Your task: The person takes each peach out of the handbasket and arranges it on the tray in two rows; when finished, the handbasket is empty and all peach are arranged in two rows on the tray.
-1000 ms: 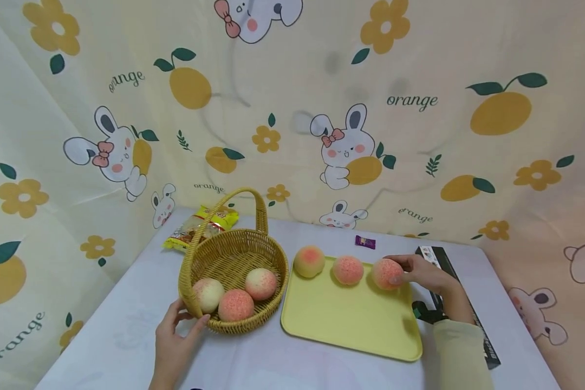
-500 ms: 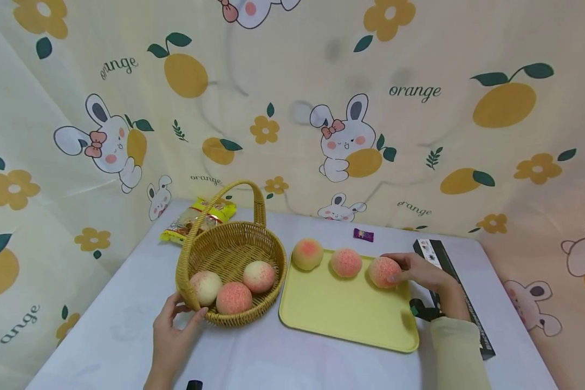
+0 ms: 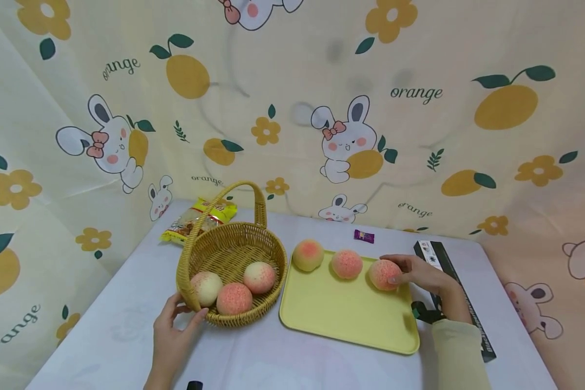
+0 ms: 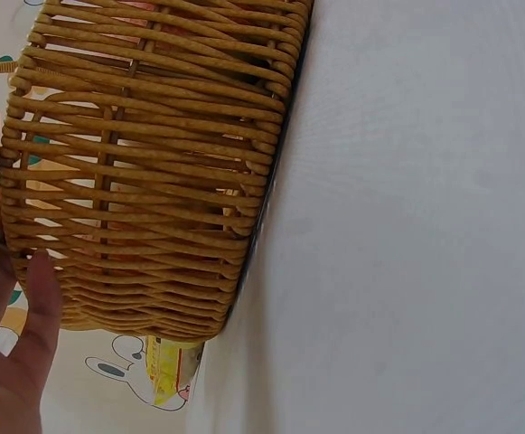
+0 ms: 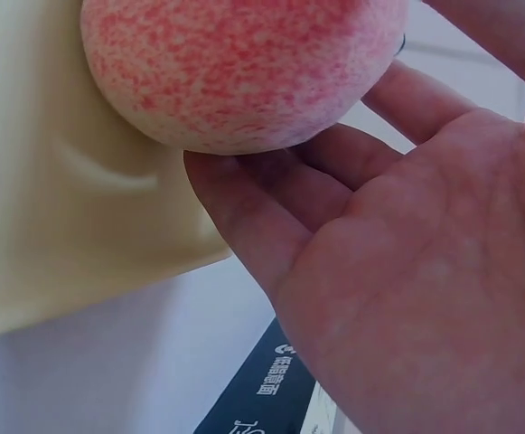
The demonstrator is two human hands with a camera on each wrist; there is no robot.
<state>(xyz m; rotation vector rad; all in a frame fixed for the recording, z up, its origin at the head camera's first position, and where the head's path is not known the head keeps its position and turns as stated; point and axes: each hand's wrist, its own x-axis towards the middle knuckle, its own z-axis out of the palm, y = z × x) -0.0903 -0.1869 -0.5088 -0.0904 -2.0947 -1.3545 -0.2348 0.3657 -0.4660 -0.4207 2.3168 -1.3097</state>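
Observation:
My left hand (image 3: 173, 333) grips the near left side of a wicker basket (image 3: 224, 235), at the foot of its tall handle. In the left wrist view, thumb and fingers lie on either side of the basket's (image 4: 145, 172) edge. Inside the basket are three peaches, a pale one (image 3: 206, 288), a pinker one (image 3: 234, 299) and a small pale one (image 3: 260, 277). At the far right corner of a yellow tray (image 3: 346, 322), my right hand (image 3: 421, 275) holds a pink speckled peach (image 3: 383, 274), fingers curled against it in the right wrist view.
Along the tray's far edge sit a pink peach (image 3: 346, 264) and a yellowish one (image 3: 308, 255). A yellow snack bag (image 3: 185, 225) lies behind the basket. A purple wrapped candy (image 3: 364, 236) lies beyond the tray, and a long black box (image 3: 448, 265) lies under my right forearm.
The head view has tilted slightly, shifting the whole scene up a little. Both hands keep their holds, and the basket, tray and peaches stay in place.

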